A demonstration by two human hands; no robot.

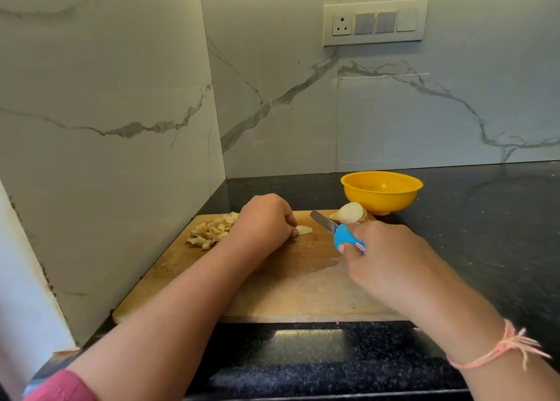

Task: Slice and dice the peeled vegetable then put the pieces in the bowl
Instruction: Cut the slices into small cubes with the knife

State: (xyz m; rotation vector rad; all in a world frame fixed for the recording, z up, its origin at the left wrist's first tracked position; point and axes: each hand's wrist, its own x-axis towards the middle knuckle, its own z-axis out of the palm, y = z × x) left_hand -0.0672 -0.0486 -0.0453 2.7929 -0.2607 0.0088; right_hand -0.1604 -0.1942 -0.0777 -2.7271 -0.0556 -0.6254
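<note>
On the board [272,288], with the bowl [381,194] just beyond its far right corner, the right hand [385,255] grips the knife [325,223] and the left hand [266,222] pins a slice [304,230] under curled fingertips, just left of the blade; the slice's long axis runs left to right, so dicing cuts would likely cross it

A dark speckled stone counter [491,237] runs into a corner of white marble-look wall panels [409,118] veined in grey. High on the back wall sits a cream switch plate [375,40] — a three-pin socket [342,24] at its left end, grey switches [375,22] just beside it.
</note>
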